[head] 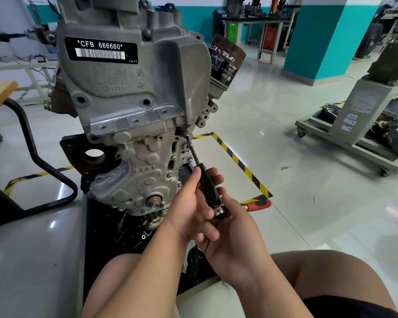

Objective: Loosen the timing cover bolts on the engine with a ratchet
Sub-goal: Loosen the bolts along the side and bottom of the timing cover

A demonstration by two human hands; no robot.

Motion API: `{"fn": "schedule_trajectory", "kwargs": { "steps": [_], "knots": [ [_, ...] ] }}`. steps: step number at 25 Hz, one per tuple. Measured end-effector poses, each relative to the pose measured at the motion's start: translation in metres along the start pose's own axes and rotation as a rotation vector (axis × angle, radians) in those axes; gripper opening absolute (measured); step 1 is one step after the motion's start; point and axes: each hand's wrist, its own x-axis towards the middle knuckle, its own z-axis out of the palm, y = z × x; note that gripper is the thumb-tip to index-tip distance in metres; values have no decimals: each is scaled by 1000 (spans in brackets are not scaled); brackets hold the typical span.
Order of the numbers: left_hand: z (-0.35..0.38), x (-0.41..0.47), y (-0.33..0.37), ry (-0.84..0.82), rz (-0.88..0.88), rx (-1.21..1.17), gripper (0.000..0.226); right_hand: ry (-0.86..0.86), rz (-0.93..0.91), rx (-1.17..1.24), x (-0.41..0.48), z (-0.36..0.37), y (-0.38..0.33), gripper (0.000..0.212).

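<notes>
A grey engine with its ribbed timing cover stands upright in front of me. A thin extension bar runs from a bolt at the cover's right edge down to a black handle. My left hand curls round that black handle from the left. My right hand grips the ratchet head at the handle's lower end. The ratchet's red and black grip sticks out to the right.
An oil filter juts from the engine's upper right. The engine sits on a black base inside yellow-black floor tape. A black chair frame stands left, a wheeled engine stand right. My bare knees are below.
</notes>
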Motion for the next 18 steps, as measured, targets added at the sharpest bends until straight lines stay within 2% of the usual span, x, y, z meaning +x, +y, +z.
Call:
{"fn": "schedule_trajectory", "kwargs": {
  "steps": [3,5,8,13,18],
  "knots": [
    [-2,1,4,55,-25,26,37,-45,73,250,3,-2,-7,28],
    [-4,11,12,111,25,87,34,-61,101,325,4,-2,-9,30],
    [4,36,40,260,92,161,33,1,64,261,3,-1,-10,34],
    [28,72,67,504,126,287,28,82,27,124,-4,5,-16,22],
    [34,76,67,587,111,289,27,138,-27,-7,-18,-2,-30,22]
  ]
}}
